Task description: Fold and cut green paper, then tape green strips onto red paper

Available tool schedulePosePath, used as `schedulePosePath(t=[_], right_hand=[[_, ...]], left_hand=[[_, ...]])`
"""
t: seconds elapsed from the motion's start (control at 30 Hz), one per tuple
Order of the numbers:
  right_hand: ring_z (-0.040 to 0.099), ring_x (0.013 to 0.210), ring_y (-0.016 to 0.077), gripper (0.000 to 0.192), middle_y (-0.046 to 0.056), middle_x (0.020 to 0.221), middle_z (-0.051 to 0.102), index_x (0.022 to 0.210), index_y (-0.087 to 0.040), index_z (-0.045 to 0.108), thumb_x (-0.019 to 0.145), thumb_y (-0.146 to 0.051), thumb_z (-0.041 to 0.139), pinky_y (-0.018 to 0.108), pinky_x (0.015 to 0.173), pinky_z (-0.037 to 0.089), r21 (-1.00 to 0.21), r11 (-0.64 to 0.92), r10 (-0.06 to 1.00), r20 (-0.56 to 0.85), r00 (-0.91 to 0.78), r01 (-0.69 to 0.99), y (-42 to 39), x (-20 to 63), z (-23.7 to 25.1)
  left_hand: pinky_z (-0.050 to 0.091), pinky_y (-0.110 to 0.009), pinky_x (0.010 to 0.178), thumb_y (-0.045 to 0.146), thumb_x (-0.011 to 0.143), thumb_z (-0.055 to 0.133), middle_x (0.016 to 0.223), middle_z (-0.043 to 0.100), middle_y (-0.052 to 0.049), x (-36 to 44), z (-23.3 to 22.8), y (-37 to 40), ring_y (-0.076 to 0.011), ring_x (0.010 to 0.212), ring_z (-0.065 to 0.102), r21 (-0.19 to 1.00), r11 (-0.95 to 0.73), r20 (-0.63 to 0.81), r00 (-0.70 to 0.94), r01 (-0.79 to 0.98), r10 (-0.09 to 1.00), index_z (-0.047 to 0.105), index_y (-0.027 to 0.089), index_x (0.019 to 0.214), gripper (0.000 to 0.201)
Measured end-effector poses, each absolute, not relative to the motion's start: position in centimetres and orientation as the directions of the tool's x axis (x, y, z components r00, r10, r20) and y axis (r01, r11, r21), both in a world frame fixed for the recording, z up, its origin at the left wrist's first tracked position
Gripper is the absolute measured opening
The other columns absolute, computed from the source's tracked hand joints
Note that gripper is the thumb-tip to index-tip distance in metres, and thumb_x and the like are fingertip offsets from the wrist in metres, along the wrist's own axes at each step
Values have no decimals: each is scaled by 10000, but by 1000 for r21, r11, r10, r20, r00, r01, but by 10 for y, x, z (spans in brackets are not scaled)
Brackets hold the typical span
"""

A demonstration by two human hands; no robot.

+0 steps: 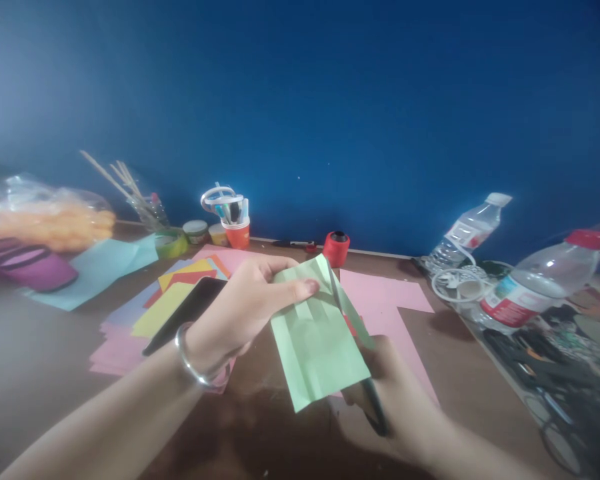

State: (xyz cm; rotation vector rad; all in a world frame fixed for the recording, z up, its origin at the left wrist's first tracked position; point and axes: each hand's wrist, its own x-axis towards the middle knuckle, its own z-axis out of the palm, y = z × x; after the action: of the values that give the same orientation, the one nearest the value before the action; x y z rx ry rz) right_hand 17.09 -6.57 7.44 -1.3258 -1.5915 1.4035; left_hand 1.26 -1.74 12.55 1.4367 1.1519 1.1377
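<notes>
My left hand [250, 303], with a metal bangle on the wrist, pinches the top edge of a folded light green paper [315, 340] and holds it up over the brown table. My right hand [395, 393] sits below and right of the paper, closed on the dark handles of scissors [353, 320]. The blades run up along the paper's right edge. Part of my right hand is hidden behind the green sheet.
A stack of coloured paper sheets [175, 300] and a black phone [187, 313] lie left. A pink sheet [390, 300], red spool [336, 248], orange pen cup [237, 230], small jars and tape stand behind. Two plastic bottles [535, 287] lie right.
</notes>
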Motion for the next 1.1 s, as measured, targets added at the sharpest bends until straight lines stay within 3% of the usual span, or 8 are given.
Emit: schedulePosePath(t=[0.17, 0.5, 0.83, 1.1], right_hand=[[341, 508, 84, 131, -38, 500, 395, 497, -153, 441, 619, -112, 467, 190, 445, 268, -966, -88, 921, -172, -349, 243, -64, 172, 78], [315, 510, 80, 132, -38, 529, 369, 548, -146, 469, 661, -84, 444, 198, 442, 240, -962, -78, 910, -176, -374, 262, -63, 174, 75], [318, 494, 78, 137, -48, 513, 374, 529, -154, 457, 657, -106, 466, 186, 429, 249, -956, -64, 926, -164, -340, 285, -62, 174, 73], [301, 474, 72, 135, -45, 499, 372, 527, -148, 467, 660, -122, 477, 181, 401, 237, -954, -98, 929, -190, -317, 283, -62, 173, 73]], left_hand=[[450, -230, 457, 279, 677, 617, 539, 608, -7, 7, 125, -16, -142, 508, 568, 974, -113, 63, 242, 197, 968, 661, 169, 646, 122], [374, -210, 448, 316, 736, 559, 595, 594, 1, 4, 124, -14, -108, 502, 514, 863, -295, 189, 280, 410, 941, 638, 174, 635, 191], [320, -205, 414, 314, 733, 564, 569, 569, 3, 4, 125, -14, -99, 463, 456, 870, -298, 191, 288, 394, 938, 612, 189, 579, 204], [374, -209, 440, 343, 754, 542, 637, 619, -9, 3, 124, -13, -112, 505, 520, 827, -324, 198, 300, 460, 933, 650, 194, 654, 210]])
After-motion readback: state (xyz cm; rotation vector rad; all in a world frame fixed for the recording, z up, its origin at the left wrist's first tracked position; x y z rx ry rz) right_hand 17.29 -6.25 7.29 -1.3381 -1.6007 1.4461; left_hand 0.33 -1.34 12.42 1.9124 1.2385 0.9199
